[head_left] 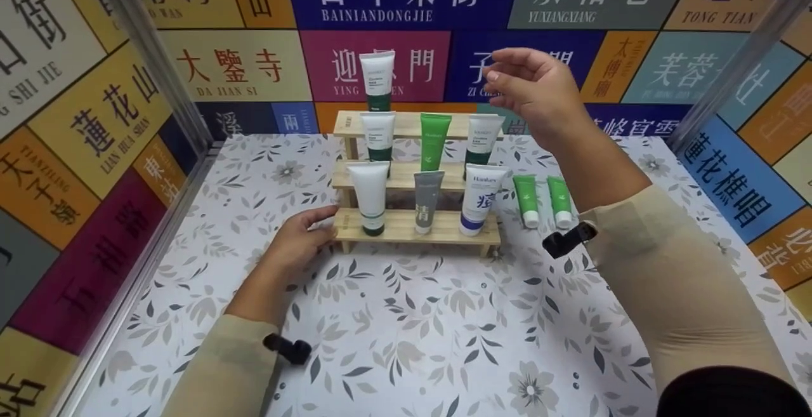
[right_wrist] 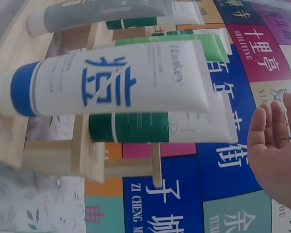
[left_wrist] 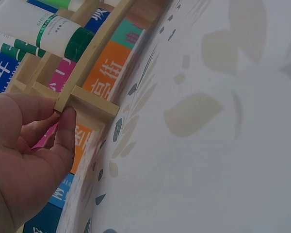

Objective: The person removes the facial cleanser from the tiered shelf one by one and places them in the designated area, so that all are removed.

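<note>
"What does the left grip (head_left: 301,239) have?"

"The left end of the lowest step of the wooden stand (head_left: 399,226), pinched at its corner by the fingertips."

"And the right grip (head_left: 536,90)?"

"Released; it hangs in the air above the stand's right side, fingers loosely bent."

"Describe the stand."

"Pale, smooth wood, straight slats with square edges, three steps climbing toward the back. It sits on the desk (head_left: 444,315), long axis running left to right, lowest step facing the person."

"What does it bear?"

"Tubes, each widening from a round cap to a flat crimp. Lowest step: a white tube (head_left: 368,191), a slim grey tube (head_left: 428,198) and a blue-capped tube (head_left: 483,195). Behind them, a bright green tube (head_left: 435,141) between two white-and-green ones; one more like those at the top left. All stand upright, caps down."

"Farther out?"

"Two small green tubes (head_left: 525,195) lie right of the stand, caps toward the person. The desk's surface is white with grey leaves; lettered panels (head_left: 241,65) cover the walls."
</note>
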`<move>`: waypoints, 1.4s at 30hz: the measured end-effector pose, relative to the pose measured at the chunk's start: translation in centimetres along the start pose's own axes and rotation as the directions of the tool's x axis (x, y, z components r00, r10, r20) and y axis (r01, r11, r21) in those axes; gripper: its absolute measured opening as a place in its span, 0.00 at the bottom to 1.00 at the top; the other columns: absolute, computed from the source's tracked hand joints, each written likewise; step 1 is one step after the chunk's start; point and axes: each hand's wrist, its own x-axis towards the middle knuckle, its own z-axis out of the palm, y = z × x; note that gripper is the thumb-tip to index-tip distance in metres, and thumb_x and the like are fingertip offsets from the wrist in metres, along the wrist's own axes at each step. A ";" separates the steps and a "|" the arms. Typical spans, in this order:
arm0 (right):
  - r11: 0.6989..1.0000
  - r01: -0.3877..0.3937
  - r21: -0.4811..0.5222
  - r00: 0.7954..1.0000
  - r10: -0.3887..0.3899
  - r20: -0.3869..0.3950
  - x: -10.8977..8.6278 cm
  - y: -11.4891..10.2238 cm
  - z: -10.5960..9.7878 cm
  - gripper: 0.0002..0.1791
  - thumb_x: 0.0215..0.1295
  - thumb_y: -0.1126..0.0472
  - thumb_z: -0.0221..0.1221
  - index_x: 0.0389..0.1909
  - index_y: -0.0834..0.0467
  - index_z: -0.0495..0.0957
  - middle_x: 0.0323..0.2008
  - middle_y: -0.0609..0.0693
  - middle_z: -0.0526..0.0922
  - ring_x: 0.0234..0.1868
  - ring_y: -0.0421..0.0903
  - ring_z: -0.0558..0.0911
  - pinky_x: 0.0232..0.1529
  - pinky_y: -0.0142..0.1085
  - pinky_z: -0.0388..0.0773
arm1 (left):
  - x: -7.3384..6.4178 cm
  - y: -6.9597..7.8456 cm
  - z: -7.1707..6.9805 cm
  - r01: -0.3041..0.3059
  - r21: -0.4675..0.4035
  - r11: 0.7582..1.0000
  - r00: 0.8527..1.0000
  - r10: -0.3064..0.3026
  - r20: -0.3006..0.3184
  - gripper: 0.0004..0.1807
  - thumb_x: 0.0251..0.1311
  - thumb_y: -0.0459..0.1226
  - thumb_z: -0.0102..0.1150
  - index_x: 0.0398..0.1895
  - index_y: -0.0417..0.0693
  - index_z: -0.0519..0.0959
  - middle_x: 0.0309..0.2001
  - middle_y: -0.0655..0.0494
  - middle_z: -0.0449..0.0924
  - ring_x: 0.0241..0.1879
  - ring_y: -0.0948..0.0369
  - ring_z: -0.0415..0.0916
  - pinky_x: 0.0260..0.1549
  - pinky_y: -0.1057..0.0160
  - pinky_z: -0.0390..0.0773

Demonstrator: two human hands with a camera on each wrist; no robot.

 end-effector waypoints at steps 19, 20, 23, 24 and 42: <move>0.996 -0.091 -0.010 0.992 0.092 0.090 3.4 -0.5 6.4 0.19 0.72 0.66 0.68 0.61 0.55 0.82 0.53 0.53 0.85 0.51 0.50 0.86 0.53 0.38 0.86 | 0.3 -0.1 -0.3 -0.011 0.025 1.000 1.000 0.011 -0.005 0.27 0.75 0.34 0.58 0.76 0.49 0.74 0.73 0.47 0.77 0.56 0.62 0.84 0.56 0.67 0.79; 0.995 -0.094 -0.015 0.991 0.095 0.092 3.6 -0.6 6.7 0.19 0.71 0.67 0.68 0.61 0.55 0.82 0.54 0.53 0.85 0.51 0.51 0.86 0.53 0.38 0.86 | 0.3 -0.1 -0.3 -0.012 0.014 1.000 1.000 0.012 -0.004 0.27 0.75 0.34 0.58 0.76 0.49 0.74 0.73 0.47 0.77 0.55 0.62 0.84 0.55 0.67 0.80; 0.994 -0.103 -0.023 0.990 0.105 0.097 4.2 -0.8 7.6 0.20 0.70 0.67 0.68 0.61 0.55 0.82 0.55 0.54 0.85 0.52 0.50 0.86 0.52 0.38 0.86 | 0.3 0.1 -0.3 0.001 -0.021 1.000 1.000 -0.001 0.001 0.27 0.75 0.33 0.58 0.76 0.48 0.74 0.72 0.46 0.78 0.53 0.62 0.85 0.55 0.65 0.81; 0.994 -0.106 -0.026 0.989 0.108 0.098 4.4 -0.8 7.9 0.20 0.71 0.67 0.68 0.61 0.55 0.82 0.56 0.54 0.85 0.52 0.50 0.86 0.52 0.38 0.86 | 0.2 0.2 -0.3 0.005 -0.031 1.000 1.000 -0.005 0.006 0.27 0.76 0.33 0.58 0.76 0.48 0.74 0.72 0.45 0.78 0.53 0.62 0.85 0.56 0.64 0.81; 0.960 -0.240 -0.141 0.969 0.245 0.018 7.7 -0.5 10.5 0.17 0.74 0.68 0.64 0.59 0.49 0.84 0.59 0.50 0.85 0.56 0.47 0.85 0.60 0.38 0.85 | 0.3 0.1 0.1 0.040 -0.052 0.998 0.999 -0.040 -0.007 0.27 0.76 0.32 0.57 0.76 0.50 0.74 0.68 0.45 0.80 0.52 0.61 0.84 0.59 0.58 0.80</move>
